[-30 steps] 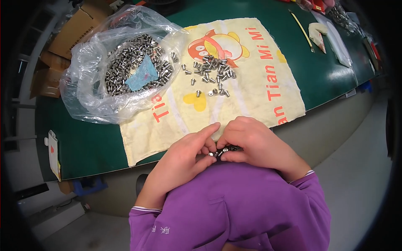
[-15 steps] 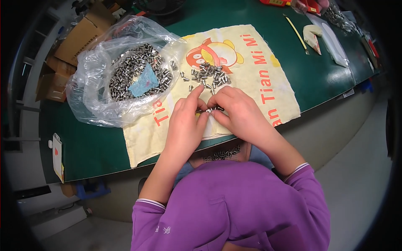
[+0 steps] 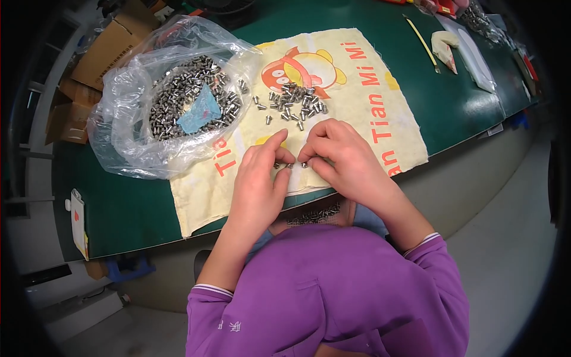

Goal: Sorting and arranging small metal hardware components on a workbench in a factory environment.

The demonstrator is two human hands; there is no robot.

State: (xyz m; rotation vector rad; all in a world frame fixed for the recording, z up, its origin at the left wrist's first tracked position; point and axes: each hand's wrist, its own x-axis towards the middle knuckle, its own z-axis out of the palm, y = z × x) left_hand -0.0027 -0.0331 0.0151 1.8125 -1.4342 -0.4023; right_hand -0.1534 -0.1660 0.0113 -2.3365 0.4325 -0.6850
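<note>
My left hand (image 3: pixel 259 175) is curled near the cloth's front edge, with small metal screws showing between thumb and fingers. Close beside it, my right hand (image 3: pixel 345 160) pinches a screw (image 3: pixel 304 165) between thumb and forefinger, its round shiny head showing. Just beyond my fingertips lies a loose pile of screws (image 3: pixel 292 98) on the yellow printed cloth (image 3: pixel 351 134). To the left, a clear plastic bag (image 3: pixel 122 137) spreads wide around many more screws (image 3: pixel 172 98), with a blue scrap (image 3: pixel 200 111) on top of them.
A green table (image 3: pixel 128 205) lies under the cloth. Below its front edge, more screws (image 3: pixel 314 215) sit in a container over my lap. Far right are a yellow stick-like tool (image 3: pixel 423 44) and a flat white piece (image 3: pixel 476 65). Cardboard boxes (image 3: pixel 107 50) stand at the far left.
My hands have drawn slightly apart; before, their fingertips met over a screw. The screw in my right fingers now shows separately from those at my left hand.
</note>
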